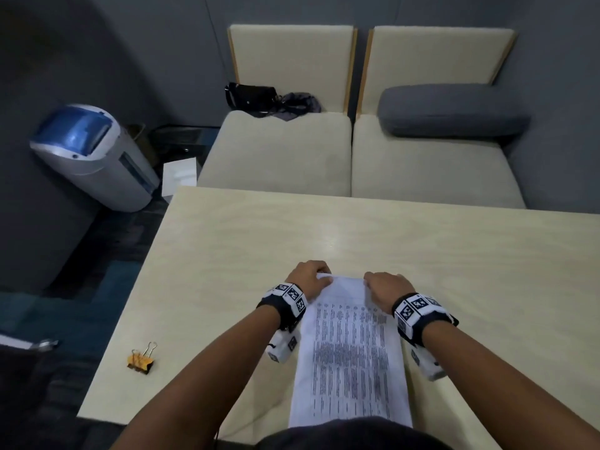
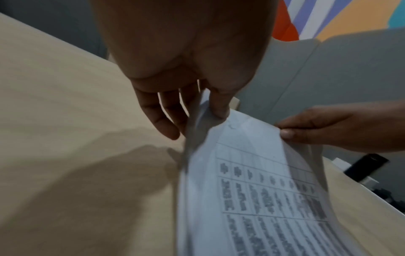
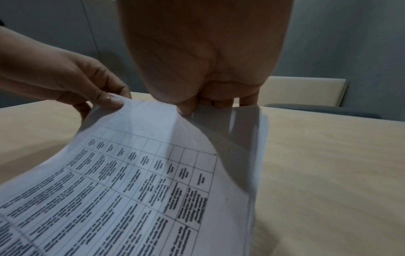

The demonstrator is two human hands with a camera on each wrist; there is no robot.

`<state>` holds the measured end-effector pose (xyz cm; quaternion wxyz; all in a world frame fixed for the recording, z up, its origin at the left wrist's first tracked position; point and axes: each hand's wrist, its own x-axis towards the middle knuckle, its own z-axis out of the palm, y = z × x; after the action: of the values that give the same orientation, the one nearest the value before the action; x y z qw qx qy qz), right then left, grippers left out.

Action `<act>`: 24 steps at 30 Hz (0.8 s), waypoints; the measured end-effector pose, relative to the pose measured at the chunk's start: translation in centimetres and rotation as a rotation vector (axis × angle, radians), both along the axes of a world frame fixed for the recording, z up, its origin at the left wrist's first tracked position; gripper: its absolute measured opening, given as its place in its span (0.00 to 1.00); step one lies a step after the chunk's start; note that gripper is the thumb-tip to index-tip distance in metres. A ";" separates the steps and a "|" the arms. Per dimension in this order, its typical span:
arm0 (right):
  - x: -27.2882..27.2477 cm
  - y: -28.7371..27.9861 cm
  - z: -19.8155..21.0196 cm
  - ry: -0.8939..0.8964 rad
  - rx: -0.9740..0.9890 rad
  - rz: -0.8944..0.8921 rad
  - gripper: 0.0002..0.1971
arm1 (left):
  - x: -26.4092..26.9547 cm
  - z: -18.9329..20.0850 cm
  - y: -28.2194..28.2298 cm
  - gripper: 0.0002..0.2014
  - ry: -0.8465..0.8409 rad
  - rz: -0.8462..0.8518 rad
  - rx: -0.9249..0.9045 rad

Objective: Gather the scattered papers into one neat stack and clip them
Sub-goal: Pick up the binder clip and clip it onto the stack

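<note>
From the head view, I had the papers (image 1: 350, 349) gathered into one pile, lying lengthwise from the near edge of the table (image 1: 422, 241) toward its middle. My left hand (image 1: 308, 277) and right hand (image 1: 386, 285) each held a far corner of the pile, one at either side. No loose sheets showed elsewhere on the table, so I judged the gathering done. The binder clip (image 1: 141, 360) lay well apart to the left, near the table's left edge, not yet used; squaring the edges and clipping were what remained. Bare table ran ahead and to both sides, with clear room to reach for the clip. A sofa (image 1: 276, 151) stood beyond the far edge.

In the left wrist view, my left thumb sat on top of the corner with the fingers (image 2: 162, 121) curled down behind the lifted edge, pinching the sheets. The corner was raised off the table and the sheet edges looked slightly fanned, so not yet flush.

In the right wrist view, the right fingers (image 3: 247, 100) went behind the upright edge and the thumb pressed in front, clamped on the pile. The top sheet bowed between the two hands. Open table stretched to the right.
</note>
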<state>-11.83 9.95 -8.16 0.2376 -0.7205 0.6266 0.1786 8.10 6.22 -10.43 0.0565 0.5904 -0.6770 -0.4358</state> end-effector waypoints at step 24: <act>1.2 -0.7 -0.7 0.177 0.004 0.015 0.14 | 32.7 0.8 8.6 0.17 -0.586 0.242 0.096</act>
<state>-10.62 9.28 -8.84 0.1816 -0.7060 0.6393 0.2446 40.81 14.81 -9.65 -0.1172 0.7691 -0.5678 -0.2688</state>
